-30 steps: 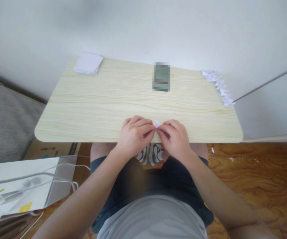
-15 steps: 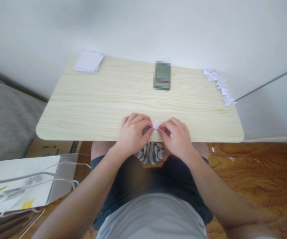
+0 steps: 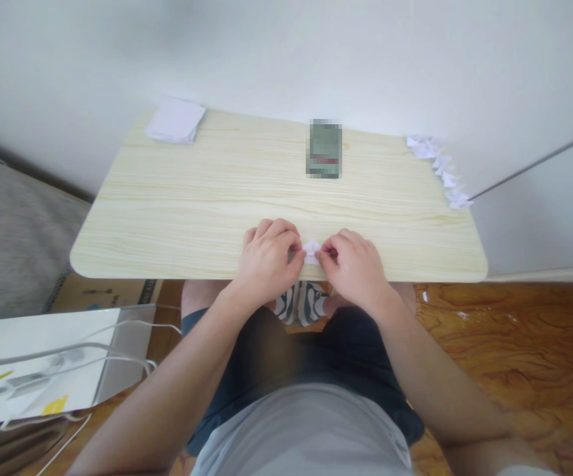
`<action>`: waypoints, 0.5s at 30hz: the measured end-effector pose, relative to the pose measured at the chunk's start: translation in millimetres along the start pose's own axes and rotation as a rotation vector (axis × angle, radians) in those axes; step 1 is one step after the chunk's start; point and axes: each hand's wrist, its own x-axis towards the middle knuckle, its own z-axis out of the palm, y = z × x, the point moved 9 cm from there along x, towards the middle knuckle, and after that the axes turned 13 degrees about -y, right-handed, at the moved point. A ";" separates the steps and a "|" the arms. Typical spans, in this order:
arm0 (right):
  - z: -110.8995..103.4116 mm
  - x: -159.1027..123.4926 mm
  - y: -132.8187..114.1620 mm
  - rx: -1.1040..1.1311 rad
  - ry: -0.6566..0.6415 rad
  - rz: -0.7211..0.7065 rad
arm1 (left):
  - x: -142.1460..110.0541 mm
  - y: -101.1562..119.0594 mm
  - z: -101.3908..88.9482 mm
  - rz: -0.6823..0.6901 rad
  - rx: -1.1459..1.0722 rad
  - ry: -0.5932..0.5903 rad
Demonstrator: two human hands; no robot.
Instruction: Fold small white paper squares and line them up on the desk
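Close to the table's front edge, a small folded white paper (image 3: 311, 251) sits between my two hands. My left hand (image 3: 270, 259) pinches its left side between thumb and fingers. On the opposite side, the thumb and fingertips of my right hand (image 3: 352, 264) are closed on the paper's right corner. The paper has a pointed top; its finer folds are too small to make out. Fingertips cover both of its side corners.
A stack of white paper sheets (image 3: 176, 120) lies at the table's (image 3: 217, 192) back left. A blurred-out green item (image 3: 324, 149) lies at the back middle. Several folded white paper pieces (image 3: 446, 175) line the right edge. A white box (image 3: 43, 363) with cables stands at lower left.
Both hands have shifted very slightly, with the fingers still at the paper's sides. A little more of the folded paper shows between them.
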 end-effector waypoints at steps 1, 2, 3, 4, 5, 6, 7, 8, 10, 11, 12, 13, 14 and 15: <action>0.1 1.1 -0.1 -0.004 -0.010 0.000 | 0.7 -0.6 0.0 -0.003 0.002 -0.002; 0.0 2.1 0.0 -0.006 -0.018 0.001 | 1.4 -1.1 0.1 -0.003 0.003 -0.006; 0.0 2.9 0.0 -0.008 -0.026 0.003 | 2.1 -1.6 0.4 -0.002 0.004 -0.011; -0.1 3.7 0.2 -0.008 -0.032 0.005 | 2.8 -2.2 0.8 0.000 0.006 -0.017; -0.1 4.4 0.3 -0.007 -0.038 0.007 | 3.4 -2.8 1.2 -0.001 0.011 -0.023; -0.3 4.9 0.3 -0.007 -0.044 0.008 | 4.1 -3.6 1.5 -0.004 0.017 -0.029; -0.4 5.4 0.3 -0.008 -0.048 0.008 | 4.8 -4.3 1.8 -0.008 0.024 -0.034; -0.8 5.9 0.3 -0.012 -0.052 0.008 | 5.6 -4.8 2.1 -0.014 0.032 -0.040; -1.4 6.8 0.1 -0.022 -0.060 0.007 | 7.0 -4.9 2.6 -0.024 0.048 -0.048; -1.6 7.3 -0.1 -0.028 -0.066 0.004 | 7.5 -4.5 2.6 -0.027 0.055 -0.048; -1.7 7.9 -0.4 -0.033 -0.073 -0.001 | 7.8 -3.8 2.3 -0.030 0.063 -0.042; -1.7 8.5 -1.0 -0.038 -0.079 -0.008 | 8.0 -3.1 1.9 -0.032 0.071 -0.033; -1.7 8.9 -1.6 -0.044 -0.084 -0.015 | 8.0 -2.5 1.4 -0.035 0.078 -0.020; -1.6 9.3 -2.2 -0.050 -0.087 -0.021 | 7.8 -2.2 1.1 -0.039 0.082 -0.007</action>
